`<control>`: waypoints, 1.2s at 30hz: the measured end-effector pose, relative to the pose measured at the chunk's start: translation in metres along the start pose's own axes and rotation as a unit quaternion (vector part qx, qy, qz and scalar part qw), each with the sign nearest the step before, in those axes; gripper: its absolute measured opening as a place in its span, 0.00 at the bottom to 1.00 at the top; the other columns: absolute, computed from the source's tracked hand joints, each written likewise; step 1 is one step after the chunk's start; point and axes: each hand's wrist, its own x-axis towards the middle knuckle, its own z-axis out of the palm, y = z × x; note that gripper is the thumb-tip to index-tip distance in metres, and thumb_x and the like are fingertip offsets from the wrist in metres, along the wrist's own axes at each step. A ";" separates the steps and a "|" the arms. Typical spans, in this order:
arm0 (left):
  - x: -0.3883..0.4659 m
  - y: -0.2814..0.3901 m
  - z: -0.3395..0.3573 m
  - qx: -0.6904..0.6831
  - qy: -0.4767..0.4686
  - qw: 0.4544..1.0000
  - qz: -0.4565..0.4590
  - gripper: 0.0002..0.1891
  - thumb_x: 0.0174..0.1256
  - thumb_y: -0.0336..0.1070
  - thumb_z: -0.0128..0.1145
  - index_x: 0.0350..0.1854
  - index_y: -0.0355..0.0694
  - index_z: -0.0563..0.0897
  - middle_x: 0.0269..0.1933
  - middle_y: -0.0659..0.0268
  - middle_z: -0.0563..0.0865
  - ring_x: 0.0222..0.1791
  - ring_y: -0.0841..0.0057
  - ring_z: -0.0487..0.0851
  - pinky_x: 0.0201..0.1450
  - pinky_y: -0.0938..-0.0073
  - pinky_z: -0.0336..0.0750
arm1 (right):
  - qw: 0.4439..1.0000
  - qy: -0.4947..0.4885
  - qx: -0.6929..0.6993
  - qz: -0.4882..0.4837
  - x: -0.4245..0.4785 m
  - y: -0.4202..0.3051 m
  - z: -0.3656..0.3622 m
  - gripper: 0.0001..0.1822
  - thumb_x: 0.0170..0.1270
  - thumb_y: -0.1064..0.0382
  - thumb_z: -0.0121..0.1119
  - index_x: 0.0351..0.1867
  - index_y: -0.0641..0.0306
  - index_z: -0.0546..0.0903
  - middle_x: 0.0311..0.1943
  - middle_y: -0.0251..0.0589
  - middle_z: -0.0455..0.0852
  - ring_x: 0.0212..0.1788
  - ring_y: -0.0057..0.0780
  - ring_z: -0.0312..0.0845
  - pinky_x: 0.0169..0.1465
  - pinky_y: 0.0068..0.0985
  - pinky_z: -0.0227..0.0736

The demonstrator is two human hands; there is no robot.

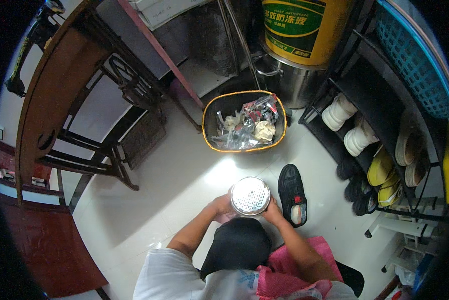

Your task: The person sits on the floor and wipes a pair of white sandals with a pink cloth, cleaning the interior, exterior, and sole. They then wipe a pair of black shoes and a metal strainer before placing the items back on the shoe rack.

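My left hand (223,205) and my right hand (272,212) grip opposite sides of a round, shiny metal strainer (250,196). Small holes dot its bright face, and glare washes out part of it. Most of my fingers are hidden behind its rim. Just below it is my knee in black cloth (239,243). A pink towel (295,258) lies across my lap on the right. Something pale pink, too little visible to name, shows beneath my left hand. To the right of my right hand, a black slip-on shoe (292,193) rests on the floor.
A black waste bin (243,150) with a yellow rim holds crumpled plastic and paper. Behind it, a yellow bucket (303,33) sits on a steel pot (299,84). A shoe rack (382,90) stands right; a wooden table with a treadle base (63,71) stands left.
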 end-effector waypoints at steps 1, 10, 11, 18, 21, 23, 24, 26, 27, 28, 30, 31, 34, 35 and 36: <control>0.000 -0.002 -0.001 -0.005 0.017 0.999 0.028 0.50 0.48 0.49 0.64 0.69 0.45 0.44 0.51 0.45 0.78 0.51 0.52 0.77 0.54 0.61 0.72 | 1.000 0.001 -0.001 0.006 0.003 0.003 0.004 0.46 0.40 0.65 0.71 0.64 0.61 0.58 0.58 0.51 0.67 0.63 0.46 0.60 0.64 0.34 0.59; -0.009 -0.026 0.014 -0.039 0.078 0.994 0.072 0.52 0.48 0.48 0.66 0.70 0.46 0.43 0.56 0.44 0.74 0.56 0.50 0.73 0.57 0.60 0.69 | 0.996 -0.010 0.029 -0.089 -0.006 -0.024 -0.011 0.47 0.38 0.61 0.73 0.63 0.63 0.60 0.60 0.52 0.65 0.63 0.48 0.59 0.64 0.35 0.60; -0.012 -0.017 0.010 -0.032 0.084 0.993 0.074 0.52 0.48 0.47 0.66 0.70 0.46 0.43 0.56 0.44 0.74 0.56 0.50 0.73 0.57 0.60 0.69 | 0.994 -0.003 0.047 -0.095 -0.008 -0.027 -0.020 0.47 0.38 0.62 0.73 0.63 0.63 0.60 0.59 0.52 0.65 0.63 0.47 0.60 0.64 0.34 0.60; -0.032 0.064 -0.028 -0.023 0.108 0.989 0.095 0.48 0.48 0.43 0.65 0.69 0.44 0.47 0.50 0.44 0.78 0.49 0.49 0.78 0.51 0.59 0.73 | 0.984 0.025 0.005 -0.178 -0.038 -0.078 -0.121 0.41 0.44 0.62 0.69 0.61 0.65 0.62 0.58 0.54 0.67 0.60 0.50 0.61 0.62 0.37 0.60; -0.038 0.124 -0.059 0.004 0.147 0.979 0.144 0.45 0.48 0.43 0.65 0.67 0.42 0.51 0.47 0.44 0.80 0.46 0.49 0.79 0.48 0.58 0.74 | 0.963 0.028 0.069 -0.261 -0.034 -0.089 -0.172 0.40 0.43 0.63 0.69 0.60 0.66 0.63 0.56 0.55 0.69 0.59 0.51 0.62 0.63 0.37 0.58; -0.036 0.147 -0.076 0.008 0.187 0.958 0.218 0.44 0.48 0.44 0.65 0.66 0.41 0.53 0.46 0.43 0.80 0.46 0.49 0.79 0.48 0.58 0.74 | 0.972 0.057 0.070 -0.215 -0.048 -0.107 -0.205 0.40 0.40 0.65 0.69 0.59 0.68 0.64 0.54 0.55 0.71 0.58 0.48 0.65 0.63 0.35 0.60; -0.037 0.167 -0.089 0.020 0.200 0.948 0.245 0.44 0.47 0.44 0.65 0.65 0.40 0.54 0.46 0.43 0.80 0.46 0.49 0.79 0.48 0.59 0.74 | 0.970 0.059 0.131 -0.194 -0.054 -0.118 -0.225 0.41 0.39 0.66 0.70 0.58 0.69 0.64 0.53 0.54 0.73 0.57 0.43 0.68 0.62 0.33 0.62; -0.041 0.213 -0.116 0.030 0.208 0.936 0.284 0.43 0.47 0.43 0.65 0.64 0.38 0.55 0.46 0.43 0.80 0.46 0.51 0.80 0.49 0.60 0.74 | 0.959 0.092 0.137 -0.229 -0.071 -0.150 -0.268 0.41 0.39 0.67 0.70 0.58 0.69 0.64 0.53 0.52 0.74 0.57 0.38 0.69 0.62 0.31 0.62; -0.043 0.235 -0.128 0.028 0.204 0.933 0.297 0.42 0.46 0.42 0.65 0.63 0.37 0.56 0.47 0.43 0.79 0.47 0.51 0.80 0.49 0.60 0.74 | 0.952 0.136 0.085 -0.260 -0.076 -0.156 -0.287 0.40 0.39 0.68 0.70 0.58 0.70 0.64 0.53 0.51 0.74 0.57 0.36 0.69 0.62 0.30 0.62; -0.043 0.254 -0.140 0.023 0.208 0.922 0.325 0.42 0.46 0.42 0.66 0.63 0.37 0.56 0.48 0.43 0.79 0.48 0.52 0.79 0.51 0.62 0.73 | 0.955 0.151 0.085 -0.241 -0.077 -0.161 -0.303 0.40 0.39 0.69 0.69 0.58 0.70 0.64 0.53 0.51 0.74 0.57 0.36 0.69 0.62 0.30 0.61; -0.051 0.293 -0.159 -0.002 0.215 0.893 0.396 0.42 0.45 0.39 0.66 0.63 0.36 0.57 0.51 0.45 0.78 0.52 0.55 0.78 0.55 0.66 0.71 | 0.943 0.177 0.083 -0.268 -0.087 -0.177 -0.334 0.40 0.40 0.68 0.70 0.58 0.70 0.64 0.55 0.49 0.74 0.58 0.35 0.68 0.62 0.29 0.61; -0.053 0.311 -0.169 -0.007 0.194 0.907 0.375 0.42 0.45 0.40 0.67 0.63 0.35 0.59 0.54 0.46 0.77 0.55 0.59 0.76 0.57 0.68 0.69 | 0.940 0.186 0.111 -0.263 -0.091 -0.184 -0.345 0.41 0.40 0.67 0.71 0.58 0.70 0.64 0.55 0.49 0.73 0.58 0.34 0.68 0.62 0.29 0.61; -0.044 0.351 -0.184 -0.051 0.147 0.891 0.427 0.40 0.45 0.41 0.69 0.61 0.33 0.63 0.54 0.47 0.77 0.57 0.64 0.75 0.60 0.72 0.66 | 0.946 0.213 0.029 -0.241 -0.095 -0.185 -0.380 0.44 0.44 0.65 0.69 0.63 0.69 0.59 0.57 0.44 0.71 0.58 0.30 0.67 0.60 0.27 0.62; -0.044 0.360 -0.188 -0.076 0.112 0.904 0.406 0.42 0.44 0.42 0.70 0.62 0.34 0.63 0.57 0.53 0.76 0.58 0.69 0.72 0.63 0.73 0.63 | 0.937 0.229 0.024 -0.262 -0.090 -0.180 -0.388 0.44 0.43 0.64 0.69 0.63 0.69 0.59 0.57 0.45 0.71 0.57 0.31 0.68 0.59 0.27 0.63; -0.041 0.364 -0.191 -0.086 0.100 0.902 0.411 0.42 0.44 0.42 0.71 0.62 0.34 0.63 0.57 0.53 0.76 0.58 0.69 0.72 0.62 0.73 0.63 | 0.944 0.217 0.037 -0.248 -0.088 -0.182 -0.392 0.44 0.43 0.63 0.68 0.63 0.69 0.59 0.56 0.45 0.71 0.57 0.31 0.68 0.59 0.26 0.63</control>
